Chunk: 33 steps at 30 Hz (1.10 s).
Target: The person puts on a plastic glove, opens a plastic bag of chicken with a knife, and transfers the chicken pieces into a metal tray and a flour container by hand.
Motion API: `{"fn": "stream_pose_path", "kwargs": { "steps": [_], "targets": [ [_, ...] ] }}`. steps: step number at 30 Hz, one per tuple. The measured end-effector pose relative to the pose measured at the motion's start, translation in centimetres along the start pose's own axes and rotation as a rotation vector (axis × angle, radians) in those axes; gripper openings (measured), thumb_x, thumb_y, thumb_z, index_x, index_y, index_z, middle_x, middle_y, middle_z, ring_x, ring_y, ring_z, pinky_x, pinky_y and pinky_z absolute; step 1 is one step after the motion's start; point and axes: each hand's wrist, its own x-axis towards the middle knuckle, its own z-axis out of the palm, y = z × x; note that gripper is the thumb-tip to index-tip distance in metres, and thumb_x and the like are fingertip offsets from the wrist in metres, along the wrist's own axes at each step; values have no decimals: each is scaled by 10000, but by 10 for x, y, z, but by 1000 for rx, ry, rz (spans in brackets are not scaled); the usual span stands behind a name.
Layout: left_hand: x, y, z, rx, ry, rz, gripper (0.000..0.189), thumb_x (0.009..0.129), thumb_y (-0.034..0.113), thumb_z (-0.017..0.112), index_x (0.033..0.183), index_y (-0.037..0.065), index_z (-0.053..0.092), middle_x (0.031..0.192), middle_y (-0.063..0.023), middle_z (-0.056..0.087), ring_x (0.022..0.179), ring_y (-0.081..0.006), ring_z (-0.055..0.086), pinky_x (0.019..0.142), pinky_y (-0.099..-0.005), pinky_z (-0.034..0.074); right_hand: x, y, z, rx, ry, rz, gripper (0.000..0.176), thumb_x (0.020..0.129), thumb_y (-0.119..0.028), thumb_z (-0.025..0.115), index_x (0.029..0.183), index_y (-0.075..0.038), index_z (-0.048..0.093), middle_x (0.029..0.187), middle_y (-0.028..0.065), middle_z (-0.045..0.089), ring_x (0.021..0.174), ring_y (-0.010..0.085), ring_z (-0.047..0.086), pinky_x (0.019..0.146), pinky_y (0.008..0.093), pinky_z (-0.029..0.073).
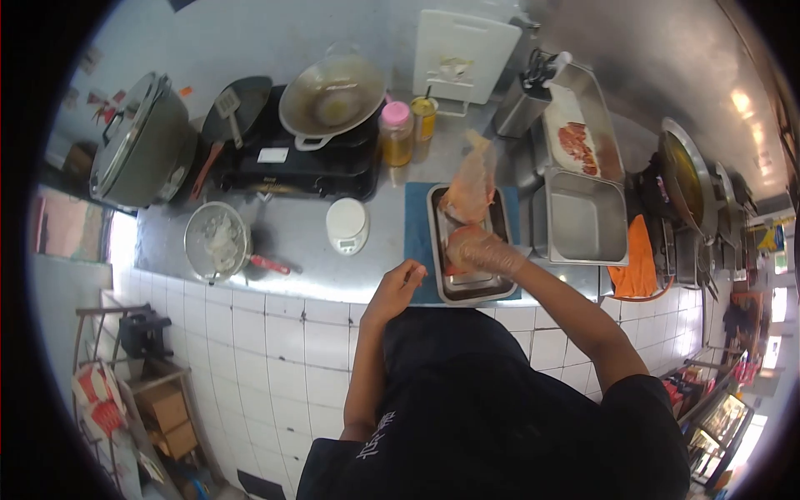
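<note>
My right hand (482, 252), in a clear plastic glove, reaches down into a metal tray (434, 242). Its fingers are curled together, and what they hold is mostly hidden; a reddish patch shows beside them. Behind that hand, a clear plastic bag (472, 185) with pinkish-orange contents leans up in the tray's far end. The tray sits on a blue cloth (418, 218). My bare left hand (398, 290) hovers by the counter's front edge, left of the tray, loosely bent and holding nothing visible.
Left of the cloth are a white kitchen scale (347, 223) and a red-handled strainer (218, 242). A wok (333, 98) rests on the black stove (292, 179). Steel pans (586, 218), one containing sliced meat (577, 148), and a knife block (522, 107) stand right. A pink-lidded jar (397, 137) is behind.
</note>
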Motion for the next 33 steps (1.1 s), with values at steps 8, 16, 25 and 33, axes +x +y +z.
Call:
{"fn": "stream_pose_path", "kwargs": {
  "steps": [8, 16, 25, 33],
  "targets": [
    [-69, -38, -5, 142, -257, -41, 338, 1084, 340, 637, 1215, 41, 723, 1089, -138, 728, 1026, -247, 695, 940, -375, 538, -25, 39, 30, 6, -153, 138, 171, 899, -283, 698, 924, -116, 722, 879, 101, 730, 791, 302, 746, 722, 456, 586],
    [-115, -39, -13, 287, -278, -196, 519, 1094, 463, 565, 1399, 65, 697, 1352, -184, 677, 1305, -355, 605, 1129, -430, 463, -18, 71, 27, 3, -321, 57, 297, 973, -331, 610, 988, -43, 681, 854, 146, 739, 775, 360, 752, 676, 477, 598],
    [-123, -62, -4, 233, -322, -298, 628, 1103, 533, 498, 1512, 68, 605, 1543, -176, 561, 1452, -366, 469, 1229, -437, 357, -17, 114, 47, -59, -538, -143, 253, 1031, -302, 560, 1063, -79, 674, 928, 122, 730, 817, 304, 745, 660, 436, 602],
    [-132, -70, -17, 75, -284, -274, 556, 1111, 471, 511, 1501, 92, 623, 1513, -156, 585, 1414, -339, 493, 1232, -417, 342, -54, 180, 136, 357, -412, -23, 321, 992, -407, 599, 1084, -131, 737, 896, 114, 739, 818, 327, 735, 720, 452, 606]
  ]
}}
